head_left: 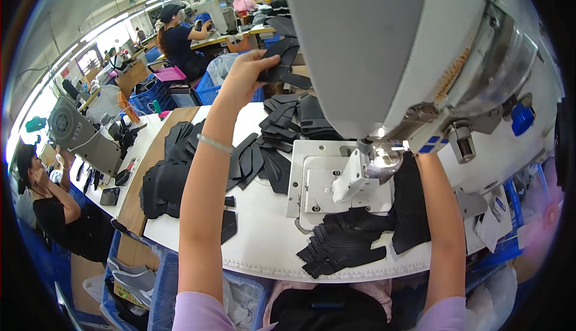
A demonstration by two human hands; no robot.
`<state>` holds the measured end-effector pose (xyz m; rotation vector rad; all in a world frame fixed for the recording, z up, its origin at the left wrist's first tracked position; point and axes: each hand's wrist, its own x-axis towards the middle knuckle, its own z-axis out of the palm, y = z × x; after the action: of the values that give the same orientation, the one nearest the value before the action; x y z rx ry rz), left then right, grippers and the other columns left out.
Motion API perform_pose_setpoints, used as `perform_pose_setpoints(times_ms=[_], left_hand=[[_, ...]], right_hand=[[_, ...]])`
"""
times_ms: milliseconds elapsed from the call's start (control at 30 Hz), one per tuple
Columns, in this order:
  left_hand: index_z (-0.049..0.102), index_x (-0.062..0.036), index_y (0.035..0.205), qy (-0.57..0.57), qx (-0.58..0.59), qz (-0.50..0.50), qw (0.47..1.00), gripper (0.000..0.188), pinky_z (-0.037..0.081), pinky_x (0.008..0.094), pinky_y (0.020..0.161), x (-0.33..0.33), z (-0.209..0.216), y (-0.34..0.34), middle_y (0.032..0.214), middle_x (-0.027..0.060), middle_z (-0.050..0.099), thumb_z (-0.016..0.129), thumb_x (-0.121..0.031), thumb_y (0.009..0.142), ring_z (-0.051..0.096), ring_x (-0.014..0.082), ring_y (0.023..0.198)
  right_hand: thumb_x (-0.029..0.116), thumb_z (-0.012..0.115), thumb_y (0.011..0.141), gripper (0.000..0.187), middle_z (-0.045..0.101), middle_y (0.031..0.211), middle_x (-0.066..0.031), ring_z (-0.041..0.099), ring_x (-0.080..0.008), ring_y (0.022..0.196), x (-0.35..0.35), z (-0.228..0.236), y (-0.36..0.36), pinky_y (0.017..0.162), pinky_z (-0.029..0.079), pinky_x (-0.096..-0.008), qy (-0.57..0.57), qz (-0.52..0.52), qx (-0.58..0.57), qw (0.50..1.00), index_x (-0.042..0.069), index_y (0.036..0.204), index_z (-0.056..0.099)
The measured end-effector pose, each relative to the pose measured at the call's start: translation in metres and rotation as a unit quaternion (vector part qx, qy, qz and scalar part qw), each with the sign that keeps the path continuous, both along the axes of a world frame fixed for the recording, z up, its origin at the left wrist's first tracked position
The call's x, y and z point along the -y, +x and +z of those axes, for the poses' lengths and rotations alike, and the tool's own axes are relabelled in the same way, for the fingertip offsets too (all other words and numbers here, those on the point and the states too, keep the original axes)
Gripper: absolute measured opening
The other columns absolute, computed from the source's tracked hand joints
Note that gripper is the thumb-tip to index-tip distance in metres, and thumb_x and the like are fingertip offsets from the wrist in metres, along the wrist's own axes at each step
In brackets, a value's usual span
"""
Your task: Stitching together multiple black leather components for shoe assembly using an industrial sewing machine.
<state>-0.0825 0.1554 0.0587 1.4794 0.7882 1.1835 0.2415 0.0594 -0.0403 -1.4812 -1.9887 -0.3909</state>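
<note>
A large grey-white sewing machine point(360, 49) fills the upper right, its needle area over a small white raised arm point(353, 182) on a white base plate. My left hand point(245, 76) reaches forward to the far side of the table, thumb and fingers closed on a black cut piece point(281, 61). My right forearm point(441, 211) runs up beside the needle area; the right hand is mostly hidden behind the machine head, so its fingers do not show. Beside that forearm lies a dark flat piece point(411, 208). Overlapping black pieces point(342, 241) fan out in front of the arm.
More black pieces lie stacked point(168, 184) on the left of the white table point(258, 253) and behind the base plate. A blue crate point(159, 283) with bags stands below its front edge. One co-worker point(54, 211) sits at the left; others work farther back.
</note>
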Motion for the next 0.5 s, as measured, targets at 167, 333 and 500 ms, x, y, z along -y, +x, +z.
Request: perform_pose_setpoints(times_ms=[167,333,500], left_hand=[[0.058,0.0038,0.111,0.105,-0.124,0.072,0.984,0.039,0.046,0.0278,0.065,-0.079,-0.042,0.015,0.092,0.0083,0.064,0.068,-0.019,0.081,0.061,0.0161,0.075],[0.066,0.0059,0.083,0.120,-0.373,0.175,0.903,0.034,0.050,0.0375,0.067,-0.168,-0.180,-0.037,0.073,0.0230,0.064,0.073,-0.022,0.064,0.065,0.0334,0.074],[0.065,-0.0001,0.103,0.078,-0.566,0.218,0.791,0.048,0.047,0.0432,0.085,-0.125,-0.174,0.030,0.111,0.0224,0.060,0.066,-0.035,0.070,0.058,0.0355,0.104]], right_hand=[[0.011,0.052,0.086,0.032,0.053,0.118,-0.0128,0.053,-0.0232,0.105,0.013,0.001,0.010,0.092,0.045,-0.0342,0.000,0.020,0.000,1.000,0.003,0.118,0.051],[0.009,0.053,0.085,0.030,0.054,0.115,-0.0132,0.054,-0.0234,0.102,0.016,0.001,-0.075,0.089,0.045,-0.0337,0.002,0.078,-0.009,0.997,0.002,0.114,0.052],[0.007,0.054,0.084,0.028,0.055,0.112,-0.0135,0.055,-0.0236,0.099,0.023,-0.003,-0.066,0.087,0.046,-0.0333,-0.012,0.054,-0.020,0.998,0.001,0.111,0.054]])
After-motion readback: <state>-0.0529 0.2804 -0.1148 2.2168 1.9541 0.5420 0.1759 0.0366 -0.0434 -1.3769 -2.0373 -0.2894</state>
